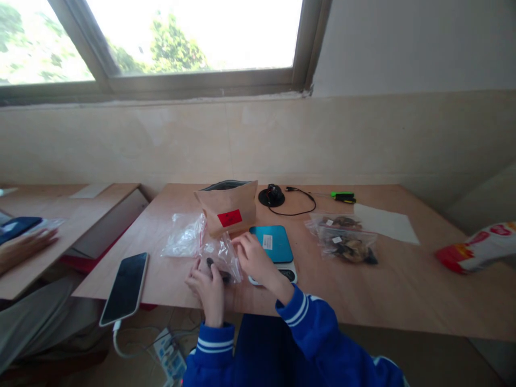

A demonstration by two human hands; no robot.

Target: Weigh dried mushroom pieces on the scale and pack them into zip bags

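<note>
Wooden counter (pixel 387 293) against a tiled wall, window (pixel 226 32) above, daylight entering. Clear bag (pixel 226 253) lies between the two hands near the counter's front edge, dark pieces inside. Left hand (pixel 206 282): fingers and thumb bent around the bag's lower left side, grasping it. Right hand (pixel 256 258): fingertips drawn together at the bag's upper right edge, pinching the plastic. Just beside the right hand, on its right, a kitchen scale (pixel 284 242) with a blue top, partly covered by the wrist. Beyond both hands, a brown paper pouch (pixel 245 199) stands upright, red label facing the wearer. Left of the pouch, beyond the left hand, crumpled clear plastic (pixel 183 236). Farther left of that hand, a phone (pixel 126 285), cable attached. Well to the right of the right hand, bagged dried pieces (pixel 350 248).
</note>
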